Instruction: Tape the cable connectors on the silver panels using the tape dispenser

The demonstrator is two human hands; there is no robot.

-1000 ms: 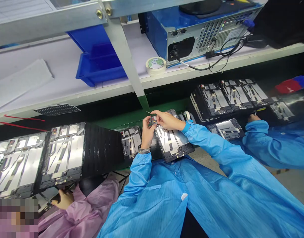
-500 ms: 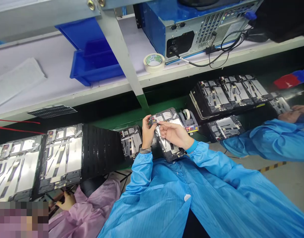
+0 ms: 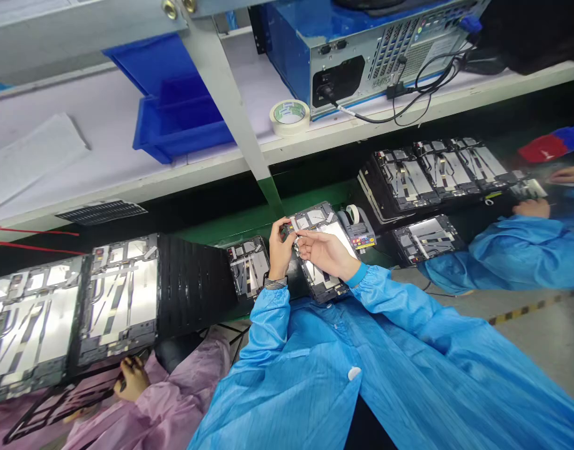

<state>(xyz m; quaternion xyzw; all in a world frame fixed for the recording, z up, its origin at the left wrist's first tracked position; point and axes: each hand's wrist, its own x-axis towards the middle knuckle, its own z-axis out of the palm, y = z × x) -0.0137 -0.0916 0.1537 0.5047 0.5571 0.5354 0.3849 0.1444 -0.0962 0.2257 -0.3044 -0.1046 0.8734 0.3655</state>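
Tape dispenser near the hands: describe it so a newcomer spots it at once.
Under the white shelf holding the computer case, find the right hand over a tablet frame. Just beyond the frame's right edge sits a small tape dispenser, set apart from the neighbouring frames by its upright tape roll and colourful label strip.

Nothing readable on this line, folks! There's a white label [image 3: 431, 53] on the back of the computer case [image 3: 347, 69], but its print is too small to make out, and the coloured sticker [image 3: 364, 244] on the tape dispenser [image 3: 348, 219] is just as blurred.
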